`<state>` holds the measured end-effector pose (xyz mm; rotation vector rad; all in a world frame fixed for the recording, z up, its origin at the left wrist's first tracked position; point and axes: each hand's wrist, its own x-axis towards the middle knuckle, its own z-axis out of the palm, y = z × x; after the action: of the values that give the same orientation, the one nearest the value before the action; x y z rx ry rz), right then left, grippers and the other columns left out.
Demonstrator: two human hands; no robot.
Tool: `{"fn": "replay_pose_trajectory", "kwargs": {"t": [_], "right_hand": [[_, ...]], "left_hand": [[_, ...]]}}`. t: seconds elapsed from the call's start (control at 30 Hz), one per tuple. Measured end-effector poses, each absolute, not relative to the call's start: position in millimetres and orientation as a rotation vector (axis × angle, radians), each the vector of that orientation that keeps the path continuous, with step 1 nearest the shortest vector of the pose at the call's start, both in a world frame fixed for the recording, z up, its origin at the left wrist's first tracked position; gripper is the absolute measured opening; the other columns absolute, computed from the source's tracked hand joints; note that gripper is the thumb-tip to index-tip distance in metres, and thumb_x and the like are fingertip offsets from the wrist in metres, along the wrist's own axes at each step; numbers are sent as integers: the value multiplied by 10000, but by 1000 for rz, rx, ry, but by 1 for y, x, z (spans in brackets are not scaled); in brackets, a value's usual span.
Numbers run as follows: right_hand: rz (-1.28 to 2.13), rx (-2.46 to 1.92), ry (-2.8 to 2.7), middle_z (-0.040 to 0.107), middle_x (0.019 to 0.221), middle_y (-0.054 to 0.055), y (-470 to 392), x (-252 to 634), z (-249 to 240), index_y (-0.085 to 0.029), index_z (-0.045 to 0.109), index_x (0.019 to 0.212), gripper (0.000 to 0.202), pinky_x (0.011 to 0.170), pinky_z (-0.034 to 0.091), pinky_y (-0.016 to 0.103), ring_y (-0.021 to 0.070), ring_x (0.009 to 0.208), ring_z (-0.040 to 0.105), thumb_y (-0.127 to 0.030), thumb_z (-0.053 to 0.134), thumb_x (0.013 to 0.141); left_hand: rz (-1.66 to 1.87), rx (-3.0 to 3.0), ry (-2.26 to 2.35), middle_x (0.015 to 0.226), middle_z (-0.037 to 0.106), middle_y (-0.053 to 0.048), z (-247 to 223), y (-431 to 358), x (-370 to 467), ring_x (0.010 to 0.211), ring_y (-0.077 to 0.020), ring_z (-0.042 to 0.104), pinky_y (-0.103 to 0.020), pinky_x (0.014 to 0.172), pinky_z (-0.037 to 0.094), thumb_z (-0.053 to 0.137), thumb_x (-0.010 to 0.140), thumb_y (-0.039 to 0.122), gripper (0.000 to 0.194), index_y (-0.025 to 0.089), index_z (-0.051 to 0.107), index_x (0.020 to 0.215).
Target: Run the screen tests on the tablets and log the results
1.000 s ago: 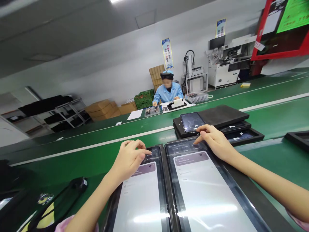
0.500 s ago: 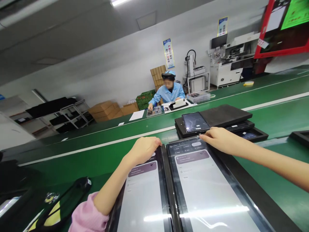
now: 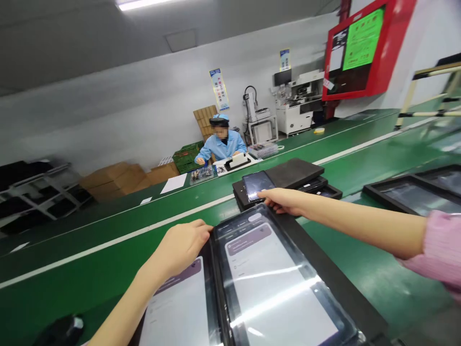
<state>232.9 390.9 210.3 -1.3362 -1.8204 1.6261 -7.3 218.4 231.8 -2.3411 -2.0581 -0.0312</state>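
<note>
Two large tablets with lit white screens lie side by side in black trays in front of me, the left tablet [image 3: 180,307] and the right tablet [image 3: 273,278], which has a glossy film over it. My left hand [image 3: 185,242] is closed, palm down, over the far end of the left tablet, fingertips at the right tablet's far left corner. My right hand [image 3: 284,201] is closed at the far end of the right tablet's black tray [image 3: 324,269], fingers curled at its edge. Behind its thumb, a smaller dark-screened device [image 3: 256,183] rests on a stack of black trays [image 3: 295,170].
Black trays [image 3: 392,192] lie on the green bench [image 3: 151,250] at right. Across it a co-worker in blue [image 3: 225,144] handles small parts in a clear tray [image 3: 201,175]. A black object [image 3: 61,330] lies at lower left; a pale pipe rack [image 3: 428,114] stands right.
My view has turned to the right, so the scene sits further left. The right hand's fingers have curled at the tray's far edge. My left hand stays by the tablets' far ends.
</note>
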Motion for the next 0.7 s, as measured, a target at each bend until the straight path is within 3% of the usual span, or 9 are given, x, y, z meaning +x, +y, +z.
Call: {"fn": "replay_pose_trajectory", "kwargs": {"t": [0.13, 0.23, 0.37, 0.43, 0.57, 0.7], "right_hand": [[1650, -1211, -1861, 504, 658, 30, 390, 230, 218, -187, 441, 649, 521, 604, 496, 207, 140, 602, 520, -449, 322, 1084], [1469, -1131, -1967, 564, 776, 60, 389, 235, 216, -183, 527, 698, 481, 793, 521, 297, 203, 814, 578, -454, 389, 1070], [1121, -970, -2154, 562, 1106, 86, 379, 249, 203, -225, 695, 842, 271, 1082, 334, 487, 308, 1202, 427, -381, 557, 1015], [911, -808, -2301, 516, 1217, 94, 374, 256, 193, -252, 746, 900, 291, 1115, 265, 534, 317, 1257, 366, -356, 507, 1028], [460, -555, -2496, 465, 1339, 107, 369, 261, 172, -308, 789, 943, 491, 1064, 288, 625, 352, 1261, 359, -479, 345, 1063], [398, -547, -2391, 488, 1336, 126, 364, 268, 162, -317, 785, 998, 581, 1060, 285, 676, 377, 1258, 389, -551, 256, 1057]], "left_hand": [[-4, -2341, -2036, 1151, 702, -104, 234, 212, -1, 910, -268, 699, -350, 778, 540, 147, 999, 571, 719, 200, 719, 1228], [-89, -2347, -2099, 1258, 688, -91, 236, 213, -10, 1016, -290, 700, -381, 863, 568, 167, 999, 615, 721, 222, 711, 1262], [-251, -2471, -2277, 1389, 624, -21, 242, 216, -42, 1268, -282, 604, -398, 1090, 483, 322, 987, 653, 614, 276, 642, 1351], [-232, -2617, -2313, 1437, 571, -9, 244, 217, -55, 1329, -274, 553, -405, 1141, 428, 420, 967, 641, 582, 288, 596, 1395], [-269, -2755, -2273, 1513, 483, -18, 242, 215, -60, 1387, -261, 490, -422, 1184, 369, 555, 940, 480, 566, 278, 508, 1467], [-360, -2775, -2311, 1538, 460, -27, 241, 202, -51, 1404, -229, 470, -420, 1185, 373, 511, 964, 377, 620, 281, 351, 1555]]}}
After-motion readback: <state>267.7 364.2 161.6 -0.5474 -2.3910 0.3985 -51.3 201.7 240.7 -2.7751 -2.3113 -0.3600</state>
